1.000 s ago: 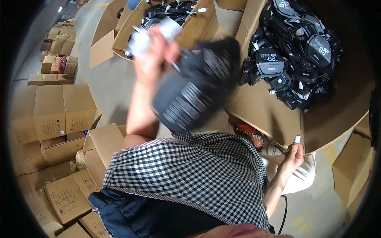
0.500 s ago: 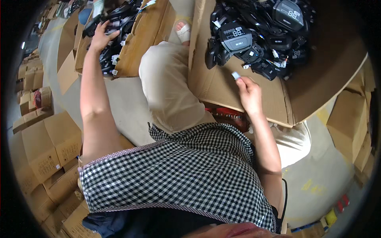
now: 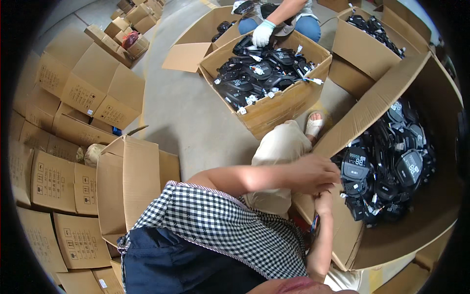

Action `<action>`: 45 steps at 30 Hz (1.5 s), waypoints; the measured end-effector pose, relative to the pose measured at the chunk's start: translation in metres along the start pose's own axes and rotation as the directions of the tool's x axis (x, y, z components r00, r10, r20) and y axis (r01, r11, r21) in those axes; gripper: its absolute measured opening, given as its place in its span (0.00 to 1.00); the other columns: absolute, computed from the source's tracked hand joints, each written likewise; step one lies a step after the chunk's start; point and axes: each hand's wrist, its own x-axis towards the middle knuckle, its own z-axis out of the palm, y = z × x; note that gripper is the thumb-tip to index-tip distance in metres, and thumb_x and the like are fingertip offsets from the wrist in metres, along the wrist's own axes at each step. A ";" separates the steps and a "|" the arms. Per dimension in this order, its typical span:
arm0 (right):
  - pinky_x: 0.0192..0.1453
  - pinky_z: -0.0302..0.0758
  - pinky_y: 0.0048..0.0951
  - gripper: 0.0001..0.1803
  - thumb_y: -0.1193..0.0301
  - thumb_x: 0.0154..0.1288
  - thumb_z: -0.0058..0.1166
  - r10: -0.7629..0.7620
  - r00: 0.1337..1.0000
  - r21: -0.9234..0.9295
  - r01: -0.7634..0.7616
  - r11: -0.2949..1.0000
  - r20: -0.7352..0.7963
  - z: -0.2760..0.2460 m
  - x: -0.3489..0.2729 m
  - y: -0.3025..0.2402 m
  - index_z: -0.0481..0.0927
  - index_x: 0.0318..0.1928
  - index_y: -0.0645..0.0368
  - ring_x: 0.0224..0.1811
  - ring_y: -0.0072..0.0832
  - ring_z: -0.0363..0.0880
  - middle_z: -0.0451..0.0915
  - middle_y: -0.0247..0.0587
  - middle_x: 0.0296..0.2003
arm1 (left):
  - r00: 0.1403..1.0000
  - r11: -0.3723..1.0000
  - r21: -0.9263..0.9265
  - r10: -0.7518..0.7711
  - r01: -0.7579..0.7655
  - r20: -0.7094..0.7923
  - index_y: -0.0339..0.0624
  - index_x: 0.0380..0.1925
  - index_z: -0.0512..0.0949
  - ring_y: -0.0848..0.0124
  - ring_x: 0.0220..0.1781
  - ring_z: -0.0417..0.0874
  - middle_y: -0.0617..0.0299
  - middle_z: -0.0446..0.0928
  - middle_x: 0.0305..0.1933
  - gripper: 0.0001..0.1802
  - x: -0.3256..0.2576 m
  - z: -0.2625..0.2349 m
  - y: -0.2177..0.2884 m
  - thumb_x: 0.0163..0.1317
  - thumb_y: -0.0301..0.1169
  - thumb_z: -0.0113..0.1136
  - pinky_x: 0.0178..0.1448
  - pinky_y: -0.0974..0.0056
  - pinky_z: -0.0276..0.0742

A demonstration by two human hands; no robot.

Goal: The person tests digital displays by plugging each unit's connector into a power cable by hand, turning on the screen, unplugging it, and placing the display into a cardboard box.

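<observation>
My left hand (image 3: 313,172), its fingers bent and closed, meets my right hand (image 3: 323,202) at the near flap of the large carton on the right. The left hand covers much of the right one, whose fingers are closed too. What they pinch is hidden between them. A few thin coloured wires (image 3: 315,223) hang beside my right wrist. Just past my hands, in the large carton (image 3: 391,250), lies a heap of black display units (image 3: 356,164) with lit-looking digit faces, cables and white plugs.
Ahead, a carton (image 3: 279,111) holds more black display units (image 3: 240,83); a co-worker's white-gloved hand (image 3: 264,33) reaches into it. Another filled carton (image 3: 364,59) stands at far right. An open carton (image 3: 142,171) is left of me, with stacked boxes (image 3: 63,181) beyond.
My left hand has come back from the carton ahead to my right hand. The view has swung left. The small whitish piece seen in my right hand is now hidden.
</observation>
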 end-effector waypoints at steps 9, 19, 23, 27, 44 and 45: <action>0.22 0.67 0.16 0.12 0.68 0.72 0.44 0.532 0.846 0.947 -0.196 0.254 0.033 -0.048 -0.101 -0.076 0.78 0.40 0.62 0.20 0.15 0.74 0.80 0.34 0.28 | 0.420 0.413 0.221 -0.907 0.884 0.015 0.40 0.56 0.66 0.53 0.51 0.80 0.47 0.76 0.51 0.31 0.001 0.148 -0.109 0.53 0.36 0.63 0.54 0.53 0.77; 0.27 0.67 0.14 0.12 0.66 0.73 0.45 0.605 0.792 0.970 -0.075 0.231 -0.083 -0.048 -0.111 -0.075 0.80 0.43 0.60 0.21 0.13 0.68 0.77 0.30 0.22 | 0.782 0.722 0.309 -0.526 0.619 -0.336 0.39 0.54 0.68 0.49 0.57 0.70 0.47 0.68 0.56 0.29 -0.018 0.154 -0.102 0.49 0.26 0.63 0.60 0.53 0.68; 0.29 0.67 0.14 0.12 0.67 0.73 0.45 0.587 0.807 0.960 -0.107 0.260 -0.069 -0.038 -0.108 -0.077 0.79 0.43 0.60 0.22 0.13 0.68 0.77 0.30 0.23 | 0.784 0.724 0.312 -0.522 0.615 -0.335 0.37 0.54 0.67 0.44 0.57 0.69 0.44 0.63 0.59 0.30 -0.013 0.152 -0.107 0.48 0.25 0.65 0.57 0.52 0.71; 0.30 0.67 0.15 0.12 0.67 0.73 0.45 0.572 0.818 0.963 -0.102 0.249 -0.061 -0.036 -0.112 -0.075 0.79 0.44 0.60 0.23 0.13 0.68 0.77 0.30 0.23 | 0.635 0.606 0.192 -0.746 0.772 -0.202 0.41 0.57 0.63 0.49 0.53 0.74 0.47 0.67 0.57 0.32 -0.005 0.142 -0.102 0.51 0.26 0.64 0.55 0.54 0.72; 0.40 0.70 0.19 0.09 0.69 0.67 0.55 0.680 0.729 0.997 0.066 0.045 -0.079 -0.033 -0.103 -0.057 0.82 0.41 0.61 0.29 0.16 0.73 0.80 0.30 0.30 | 0.965 0.985 0.143 0.060 -0.099 0.254 0.48 0.41 0.75 0.67 0.28 0.80 0.65 0.73 0.29 0.13 -0.060 0.112 0.015 0.55 0.33 0.55 0.30 0.62 0.75; 0.34 0.71 0.19 0.09 0.70 0.68 0.54 0.689 0.721 0.996 0.023 0.087 -0.077 -0.034 -0.103 -0.052 0.81 0.41 0.63 0.28 0.17 0.73 0.80 0.30 0.31 | 0.965 0.966 0.200 0.116 -0.165 0.235 0.50 0.39 0.77 0.72 0.28 0.78 0.69 0.71 0.29 0.11 -0.063 0.116 0.019 0.54 0.34 0.54 0.29 0.66 0.75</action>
